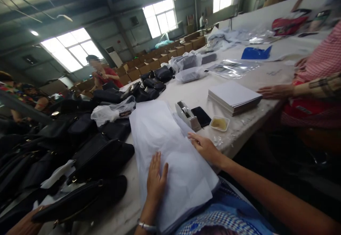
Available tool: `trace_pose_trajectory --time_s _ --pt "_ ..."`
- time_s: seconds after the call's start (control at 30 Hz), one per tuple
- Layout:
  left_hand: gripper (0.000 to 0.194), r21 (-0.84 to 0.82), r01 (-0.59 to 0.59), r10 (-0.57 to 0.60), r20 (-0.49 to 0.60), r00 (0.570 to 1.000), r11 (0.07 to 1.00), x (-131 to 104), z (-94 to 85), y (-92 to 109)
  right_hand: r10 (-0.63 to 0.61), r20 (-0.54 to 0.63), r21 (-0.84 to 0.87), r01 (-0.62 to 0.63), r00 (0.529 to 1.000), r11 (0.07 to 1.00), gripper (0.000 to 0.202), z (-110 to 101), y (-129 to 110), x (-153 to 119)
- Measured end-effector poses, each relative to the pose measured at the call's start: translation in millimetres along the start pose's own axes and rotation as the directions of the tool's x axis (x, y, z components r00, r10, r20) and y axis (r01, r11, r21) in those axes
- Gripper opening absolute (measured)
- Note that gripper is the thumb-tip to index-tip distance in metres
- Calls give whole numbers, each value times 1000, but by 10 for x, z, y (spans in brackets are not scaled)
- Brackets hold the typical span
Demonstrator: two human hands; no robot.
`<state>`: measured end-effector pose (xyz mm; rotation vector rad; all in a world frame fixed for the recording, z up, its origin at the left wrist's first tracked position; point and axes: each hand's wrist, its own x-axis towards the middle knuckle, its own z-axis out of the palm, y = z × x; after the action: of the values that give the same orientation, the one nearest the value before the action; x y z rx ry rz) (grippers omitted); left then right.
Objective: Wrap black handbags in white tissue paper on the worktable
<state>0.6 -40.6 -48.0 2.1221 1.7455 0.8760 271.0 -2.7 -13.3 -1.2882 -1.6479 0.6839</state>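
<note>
A stack of thin white paper sheets point(176, 167) lies lengthwise on the table in front of me. My left hand point(157, 178) rests flat on its left part, fingers stretched out and thumb apart. At the stack's right edge is my right hand point(204, 148), its fingers extended and holding nothing that I can see. Just beyond that hand stand a tape dispenser point(186, 114), a dark flat phone-like object point(201, 116) and a small white dish point(220, 123) with something yellowish in it.
Many black handbags point(98, 156) crowd the table's left side; another person's hand point(34, 219) touches one. A stack of white boards point(234, 96) lies at the right, near a co-worker's hand point(277, 91). Cardboard boxes point(157, 62) line the far side.
</note>
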Motion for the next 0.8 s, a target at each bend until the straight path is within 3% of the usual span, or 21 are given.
trace_pose_trajectory --time_s 0.13,0.23,0.3,0.37,0.43,0.5,0.63,0.73,0.8 --pt "59 -122 146 -151 -30 988 982 15 -118 -24 72 29 -102 -69 997 992 48 7 -29 111" --pt "53 22 203 -202 -10 979 979 116 -276 85 90 86 -166 -75 992 983 49 19 -18 128" --pt "46 160 159 -152 -55 987 974 254 -349 182 86 101 -168 -68 991 983 42 25 -30 111" --pt "45 241 27 -1 -105 994 970 433 -353 249 85 112 -164 -66 990 984 39 32 -67 77" --pt "51 251 -123 149 -90 985 960 616 -283 239 70 100 -138 -56 993 989 40 46 -123 23" --pt "57 205 -164 175 -32 984 965 758 -169 146 28 75 -56 -24 997 998 43 73 -180 -53" --pt "58 20 -34 34 30 999 999 862 -10 -125 -5 131 262 -30 991 964 51 141 -228 -204" --pt "63 -57 18 -16 39 999 998 857 -19 -215 154 240 576 -268 958 772 53 174 -180 -253" --pt "66 -72 43 -40 37 999 996 849 -46 -202 256 226 644 -341 940 685 52 182 -121 -267"
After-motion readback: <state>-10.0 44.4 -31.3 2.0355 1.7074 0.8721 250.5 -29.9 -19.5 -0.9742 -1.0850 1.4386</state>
